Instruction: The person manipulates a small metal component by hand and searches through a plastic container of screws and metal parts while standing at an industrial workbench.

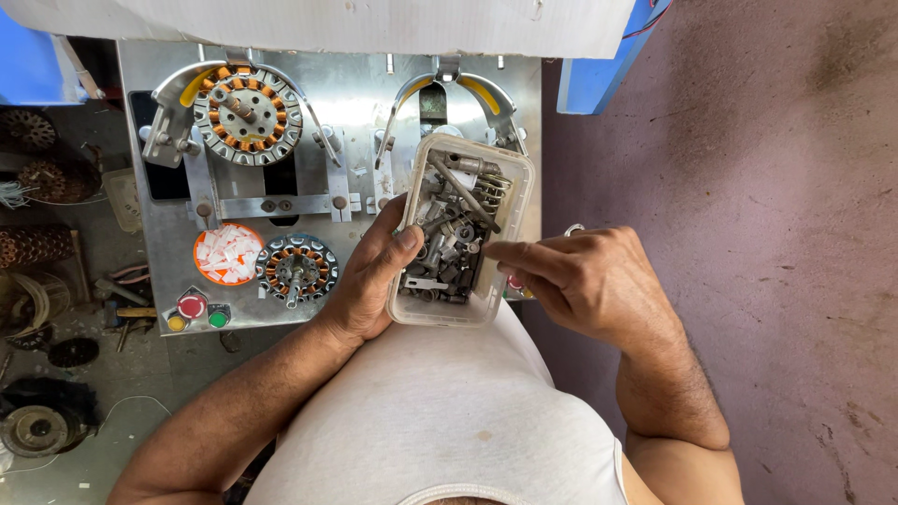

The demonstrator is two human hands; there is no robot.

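My left hand (372,281) grips the left side of a clear plastic box (515,192), thumb over its rim. The box is full of several dark metal bolts, pins and small parts (451,245). My right hand (585,281) hovers at the box's right edge, fingers pinched together and pointing into the parts; I cannot tell if a small piece sits between the fingertips. The box is held above the front right of a metal winding machine (365,98).
A copper-wound stator (248,114) sits in the machine's left clamp; a smaller stator (296,269) lies beside an orange bowl of white slips (228,253). Red, green and yellow buttons (194,310) are at the front left. More coils and tools crowd the left floor (47,281).
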